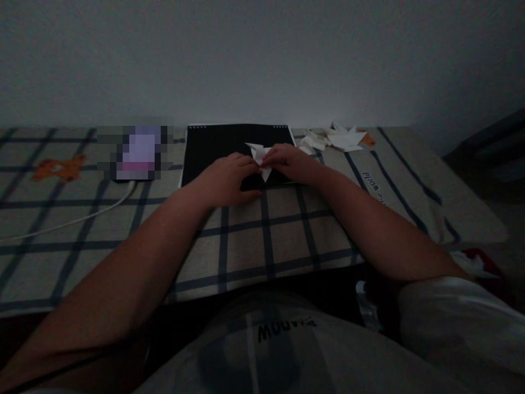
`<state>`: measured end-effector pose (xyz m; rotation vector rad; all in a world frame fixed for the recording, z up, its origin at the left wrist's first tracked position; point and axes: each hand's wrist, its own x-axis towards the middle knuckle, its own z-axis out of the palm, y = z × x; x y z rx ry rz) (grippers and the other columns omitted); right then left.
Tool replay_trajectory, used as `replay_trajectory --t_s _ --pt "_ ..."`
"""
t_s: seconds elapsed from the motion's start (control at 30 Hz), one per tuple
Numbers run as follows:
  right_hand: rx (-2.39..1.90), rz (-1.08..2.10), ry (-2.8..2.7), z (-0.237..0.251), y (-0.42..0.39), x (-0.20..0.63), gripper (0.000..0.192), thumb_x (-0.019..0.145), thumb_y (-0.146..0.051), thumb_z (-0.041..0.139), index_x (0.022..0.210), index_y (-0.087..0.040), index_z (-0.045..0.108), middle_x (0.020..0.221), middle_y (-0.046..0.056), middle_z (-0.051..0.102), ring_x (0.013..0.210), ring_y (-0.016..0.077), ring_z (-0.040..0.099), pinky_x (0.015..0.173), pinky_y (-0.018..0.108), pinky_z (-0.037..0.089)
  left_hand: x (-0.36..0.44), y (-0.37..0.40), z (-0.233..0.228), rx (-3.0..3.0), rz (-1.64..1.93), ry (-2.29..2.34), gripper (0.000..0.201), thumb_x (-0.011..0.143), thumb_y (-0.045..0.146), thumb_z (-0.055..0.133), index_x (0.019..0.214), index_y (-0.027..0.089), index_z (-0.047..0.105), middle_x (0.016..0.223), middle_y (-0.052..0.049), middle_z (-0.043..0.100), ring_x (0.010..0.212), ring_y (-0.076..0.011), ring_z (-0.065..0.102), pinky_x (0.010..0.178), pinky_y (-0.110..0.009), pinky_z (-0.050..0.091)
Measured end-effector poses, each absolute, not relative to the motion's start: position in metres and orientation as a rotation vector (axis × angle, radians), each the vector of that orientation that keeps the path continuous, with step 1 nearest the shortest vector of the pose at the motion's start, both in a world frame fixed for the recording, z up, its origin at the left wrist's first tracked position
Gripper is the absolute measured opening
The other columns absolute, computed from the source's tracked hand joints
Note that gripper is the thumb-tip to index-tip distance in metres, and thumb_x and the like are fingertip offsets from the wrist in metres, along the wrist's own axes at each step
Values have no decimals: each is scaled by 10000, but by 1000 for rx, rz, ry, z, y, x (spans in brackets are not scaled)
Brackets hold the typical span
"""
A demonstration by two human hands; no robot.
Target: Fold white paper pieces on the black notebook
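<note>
A small white origami paper (258,152), folded into pointed ends like a crane, is over the black board between my hands. My right hand (292,163) comes in from the right, its thumb and fingers pinched on the paper's right side. On the left, my left hand (227,179) lies over the board's lower edge. Its fingers stretch to the paper's left side and their tips touch it, while the thumb points away, apart from the fingers. My fingertips hide part of the paper's middle. The black board (213,143) has a white border and small holes along its top.
Several folded white paper pieces (338,138) are heaped to the right of the board. A phone (139,152), partly blurred out, lies at left with a white cable (98,212). The table bears a checked cloth (246,235) and meets a plain wall (246,60) behind.
</note>
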<state>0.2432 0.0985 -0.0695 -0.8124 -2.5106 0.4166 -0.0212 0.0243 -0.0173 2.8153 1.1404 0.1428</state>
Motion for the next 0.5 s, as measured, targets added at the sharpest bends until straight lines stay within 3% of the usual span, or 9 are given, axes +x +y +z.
replay_trajectory --t_s 0.27,0.5 --pt "-811 417 -2488 -70 99 242 311 1034 -179 600 1163 -211 882 1175 109 821 1131 275 704 1071 455 531 -19 20 -20 2848 112 1173 676 1053 608 592 1641 283 664 1541 -147 687 1405 -387 590 1180 -531 488" --pt "-772 437 -2499 -70 102 244 267 1040 -241 659 1184 -202 880 1197 116 816 1114 264 714 1053 438 542 -17 20 -18 2843 53 1187 695 1059 632 574 1649 278 667 1548 -142 663 1424 -377 565 1207 -504 468"
